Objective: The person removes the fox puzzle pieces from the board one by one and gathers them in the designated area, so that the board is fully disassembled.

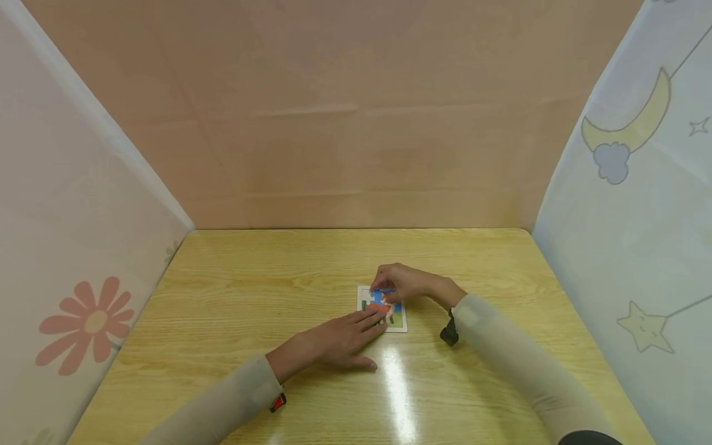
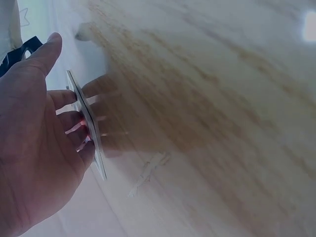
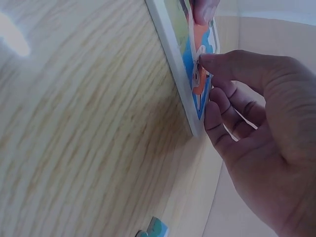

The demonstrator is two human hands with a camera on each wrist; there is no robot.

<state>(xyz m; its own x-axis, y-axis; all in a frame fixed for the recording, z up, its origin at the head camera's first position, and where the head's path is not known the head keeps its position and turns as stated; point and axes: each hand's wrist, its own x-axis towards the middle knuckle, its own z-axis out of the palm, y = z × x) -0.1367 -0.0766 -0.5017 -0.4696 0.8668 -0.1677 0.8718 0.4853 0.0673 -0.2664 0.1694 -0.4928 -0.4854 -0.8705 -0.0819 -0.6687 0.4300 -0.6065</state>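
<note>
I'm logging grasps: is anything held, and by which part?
The right hand seems to pinch a puzzle piece; which part is unclear. The left hand rests on the board.

White round the rim of the puzzle (image 1: 397,320), with blue, green, orange and white across its picture. Yellow on the table (image 1: 250,278), streaked with wood grain. Plain peach-tan over the back wall (image 1: 356,148). Pale on the right wall (image 1: 656,235), printed with a yellow moon (image 1: 648,117), lilac cloud (image 1: 610,163) and yellow star (image 1: 645,327); pale on the left wall (image 1: 67,204) too, with a coral flower (image 1: 94,322), yellowish at its centre. Cream on the sleeves (image 1: 222,398); black on the right strap (image 1: 449,334).
</note>
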